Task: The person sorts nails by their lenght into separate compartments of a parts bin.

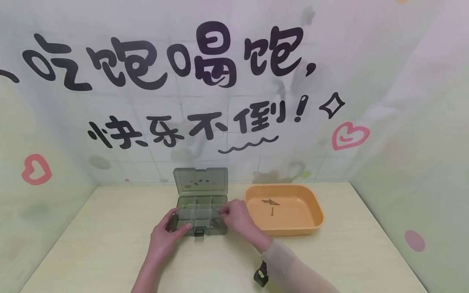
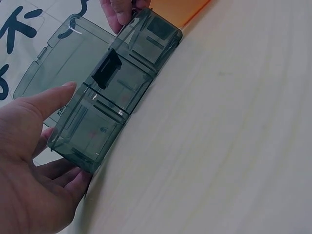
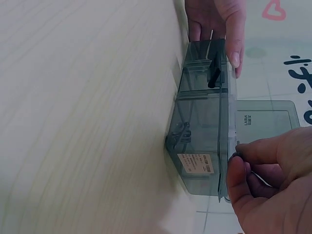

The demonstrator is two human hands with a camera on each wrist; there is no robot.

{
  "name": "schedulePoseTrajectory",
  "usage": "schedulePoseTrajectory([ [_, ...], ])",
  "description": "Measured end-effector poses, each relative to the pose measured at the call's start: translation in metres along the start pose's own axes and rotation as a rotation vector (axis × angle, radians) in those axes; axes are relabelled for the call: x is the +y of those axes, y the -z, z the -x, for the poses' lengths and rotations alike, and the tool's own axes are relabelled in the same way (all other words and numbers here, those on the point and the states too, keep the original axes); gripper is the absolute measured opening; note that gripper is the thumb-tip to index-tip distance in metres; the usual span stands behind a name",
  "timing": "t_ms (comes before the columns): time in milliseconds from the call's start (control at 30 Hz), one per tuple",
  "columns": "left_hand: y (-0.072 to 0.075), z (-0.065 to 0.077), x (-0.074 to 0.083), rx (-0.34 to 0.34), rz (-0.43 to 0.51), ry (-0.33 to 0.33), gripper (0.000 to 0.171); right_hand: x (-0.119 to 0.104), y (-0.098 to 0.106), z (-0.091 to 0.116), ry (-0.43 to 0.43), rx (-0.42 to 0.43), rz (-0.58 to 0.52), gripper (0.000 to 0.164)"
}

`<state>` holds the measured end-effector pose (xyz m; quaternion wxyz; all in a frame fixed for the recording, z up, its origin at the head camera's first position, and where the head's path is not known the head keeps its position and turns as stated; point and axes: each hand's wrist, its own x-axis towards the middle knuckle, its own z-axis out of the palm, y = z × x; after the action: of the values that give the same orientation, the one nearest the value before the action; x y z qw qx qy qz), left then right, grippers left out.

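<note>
A see-through grey compartment box [image 1: 199, 213] stands on the table, its lid [image 1: 200, 181] raised at the back. My left hand [image 1: 165, 238] grips the box at its left end, thumb on the front rim and fingers against the side. Over the box's right edge, my right hand [image 1: 238, 217] pinches a small dark screw [image 3: 236, 155] between thumb and fingertips; most of it is hidden by them. Several dark screws [image 1: 215, 222] lie in the front right compartment. A black latch [image 2: 107, 68] sits on the box's front.
To the right of the box stands an orange tray [image 1: 293, 231] with several screws [image 1: 270, 202] lying in it. Behind the table rises a white wall with black lettering [image 1: 216, 53]. A black strap [image 1: 261, 275] hangs by the right sleeve.
</note>
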<state>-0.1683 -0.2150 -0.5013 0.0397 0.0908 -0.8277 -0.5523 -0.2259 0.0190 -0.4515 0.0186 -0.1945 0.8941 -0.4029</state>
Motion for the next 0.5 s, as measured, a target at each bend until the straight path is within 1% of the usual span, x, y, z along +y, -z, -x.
schedulePoseTrajectory([
  [67,0.0000,0.0000,0.0005,-0.003,0.006,-0.004,0.081,-0.0002,-0.0005,0.0002,-0.013,-0.004,-0.009,0.014],
  [300,0.0003,0.0002,0.0006,-0.001,0.014,-0.004,0.082,0.0003,-0.0005,0.0024,0.021,-0.005,-0.005,0.013],
  [500,0.0007,0.0009,0.0022,0.001,0.011,-0.003,0.082,-0.0005,-0.0007,0.0031,0.025,-0.001,0.004,0.015],
])
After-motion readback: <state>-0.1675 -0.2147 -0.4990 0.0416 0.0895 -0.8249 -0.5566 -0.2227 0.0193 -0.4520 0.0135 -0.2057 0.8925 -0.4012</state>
